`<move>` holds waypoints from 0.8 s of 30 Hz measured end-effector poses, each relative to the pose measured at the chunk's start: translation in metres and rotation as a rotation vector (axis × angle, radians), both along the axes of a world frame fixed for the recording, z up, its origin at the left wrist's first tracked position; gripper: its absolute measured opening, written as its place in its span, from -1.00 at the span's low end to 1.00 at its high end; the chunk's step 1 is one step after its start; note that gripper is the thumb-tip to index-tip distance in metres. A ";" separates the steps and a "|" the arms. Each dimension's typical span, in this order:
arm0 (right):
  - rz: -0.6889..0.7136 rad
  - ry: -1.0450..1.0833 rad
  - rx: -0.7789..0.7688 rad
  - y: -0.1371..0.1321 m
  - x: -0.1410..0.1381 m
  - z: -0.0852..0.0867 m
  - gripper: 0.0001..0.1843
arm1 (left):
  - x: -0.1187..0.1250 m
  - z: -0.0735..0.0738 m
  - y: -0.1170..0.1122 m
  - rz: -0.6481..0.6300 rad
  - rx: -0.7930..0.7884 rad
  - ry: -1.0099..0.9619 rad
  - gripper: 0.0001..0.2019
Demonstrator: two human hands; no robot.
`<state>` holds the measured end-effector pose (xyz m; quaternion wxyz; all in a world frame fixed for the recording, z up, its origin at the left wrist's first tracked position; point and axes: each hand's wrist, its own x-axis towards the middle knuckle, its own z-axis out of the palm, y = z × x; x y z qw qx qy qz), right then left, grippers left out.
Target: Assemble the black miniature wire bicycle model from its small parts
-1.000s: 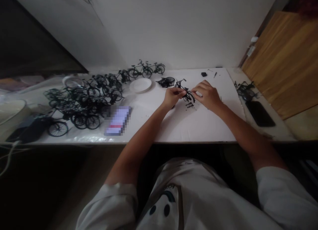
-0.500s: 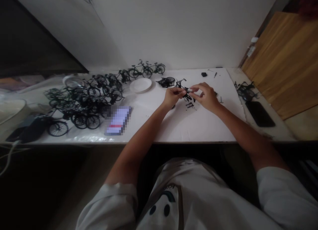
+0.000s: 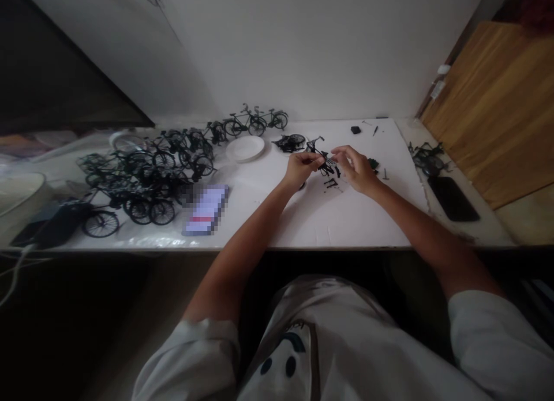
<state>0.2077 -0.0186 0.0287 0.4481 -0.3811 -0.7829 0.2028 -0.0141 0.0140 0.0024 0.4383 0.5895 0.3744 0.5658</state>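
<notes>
We note the left hand (image 3: 300, 169) over the white table (image 3: 346, 219), well in from the front edge, with its fingers closed in a pinch on the left end of a small black model bicycle (image 3: 324, 160). The bicycle sits between the two hands, low over the tabletop and tilted. The right hand (image 3: 357, 170) is just beside it. Its thumb and forefinger are drawn together at the bicycle's right end and the other fingers are loosely curled. We cannot tell whether this pinch actually grips the model or a small piece at it.

A few loose black parts (image 3: 331, 183) lie on the table directly below the bicycle. Beyond the left hand we record a dark heap of parts (image 3: 289, 142) and a white dish (image 3: 244, 148). A crowd of finished model bicycles (image 3: 142, 176) fills the left of the table. A dark phone (image 3: 452, 198) lies flat to the right, well apart from the hands.
</notes>
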 end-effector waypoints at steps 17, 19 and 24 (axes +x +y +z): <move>-0.034 -0.086 0.141 -0.005 -0.003 -0.003 -0.61 | 0.001 -0.004 0.002 0.014 0.011 -0.004 -0.67; -0.036 -0.106 0.152 -0.005 -0.003 -0.002 -0.63 | 0.001 -0.004 0.003 0.011 0.013 -0.007 -0.69; -0.050 -0.152 0.187 -0.005 -0.004 -0.001 -0.79 | 0.001 -0.008 0.005 0.011 0.033 -0.006 -0.65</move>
